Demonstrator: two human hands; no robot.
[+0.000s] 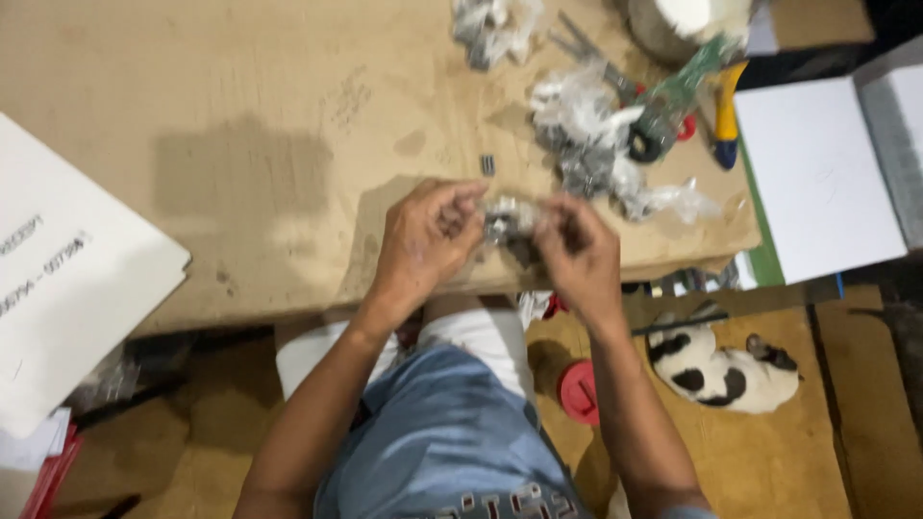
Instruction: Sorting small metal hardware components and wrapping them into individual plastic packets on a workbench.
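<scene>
Some clear plastic bags [586, 115] lie in a heap near the back edge of the desk [250, 144], and small dark metal bits show inside them. One more crumpled bag [492, 27] sits at the back edge. A white sheet of card [67, 288] with faint grey writing hangs over the left edge of the desk. A plain white box [817, 178] stands past the right edge. A red lid [580, 392] lies on the floor below the desk, near a black and white cat [726, 370].

The left hand [428, 240] and the right hand [577, 252] meet over the front edge of the desk. Both are curled, with fingertips pinching a small shiny metal part [507, 223] between them. It looks grey and dark, but it is too blurry to tell its shape
</scene>
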